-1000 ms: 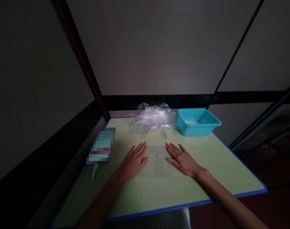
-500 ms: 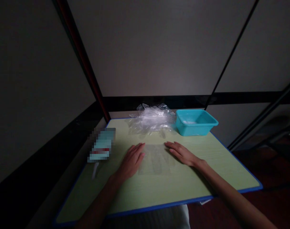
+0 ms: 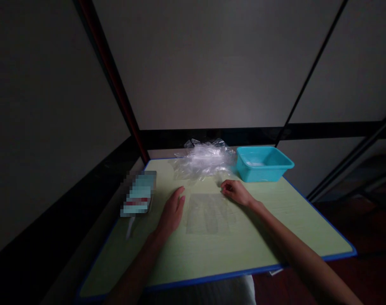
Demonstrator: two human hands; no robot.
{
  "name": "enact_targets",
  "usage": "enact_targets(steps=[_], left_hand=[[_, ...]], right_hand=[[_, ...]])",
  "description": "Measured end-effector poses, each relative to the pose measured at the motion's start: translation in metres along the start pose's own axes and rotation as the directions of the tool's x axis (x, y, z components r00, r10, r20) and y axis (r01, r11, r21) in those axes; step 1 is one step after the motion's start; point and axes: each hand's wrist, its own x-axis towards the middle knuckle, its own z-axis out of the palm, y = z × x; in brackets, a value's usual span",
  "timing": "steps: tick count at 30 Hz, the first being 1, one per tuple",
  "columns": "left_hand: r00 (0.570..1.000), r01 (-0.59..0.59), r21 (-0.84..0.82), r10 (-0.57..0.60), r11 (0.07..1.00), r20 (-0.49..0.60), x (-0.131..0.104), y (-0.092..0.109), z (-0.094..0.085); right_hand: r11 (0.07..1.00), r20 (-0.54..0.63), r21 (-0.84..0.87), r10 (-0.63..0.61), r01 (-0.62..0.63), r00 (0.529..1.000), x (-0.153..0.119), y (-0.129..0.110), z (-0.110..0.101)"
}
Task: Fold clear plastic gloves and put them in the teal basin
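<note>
A thin clear plastic bag [image 3: 208, 214] lies flat on the pale green table [image 3: 186, 258]. To its left, my left hand [image 3: 172, 212] is open and holds nothing, its thumb a little apart from the fingers. My right hand [image 3: 237, 192] is at the bag's upper right corner, with its fingers curled together; whatever may be between the fingertips is too small to make out. Behind both hands, a crumpled heap of clear plastic bags [image 3: 205, 159] sits near the table's far edge.
A turquoise basket [image 3: 264, 173] stands at the back right, with something whitish inside. On the left lies a phone-like device [image 3: 138, 195], blurred by pixels, with a white cable [image 3: 130, 226] below it. A wall rises behind the table.
My right hand has gone from lying flat to curled fingers, slightly farther back. My left hand has turned on its side and moved a little left, off the bag's edge. The view has shifted slightly.
</note>
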Motion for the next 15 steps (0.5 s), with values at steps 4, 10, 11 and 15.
enact_targets(steps=[4,10,11,15], left_hand=[[1.000,0.008,-0.013,-0.009,1.000,-0.022,0.000,-0.001,0.001],[1.000,0.002,-0.031,-0.002,1.000,-0.019,0.000,0.001,0.002],[1.000,0.003,-0.034,-0.004,0.999,-0.020,0.000,0.001,0.002],[1.000,0.008,-0.045,-0.009,0.999,-0.018,0.000,0.002,0.003]], right_hand=[[0.999,0.014,-0.015,0.034,-0.034,0.999,0.006,0.005,0.002],[0.996,0.049,-0.041,0.086,-0.084,0.995,-0.011,-0.004,-0.004],[0.995,0.056,-0.045,0.091,-0.089,0.994,-0.017,-0.007,-0.007],[0.993,0.093,-0.060,0.103,-0.098,0.990,-0.045,-0.019,-0.015]])
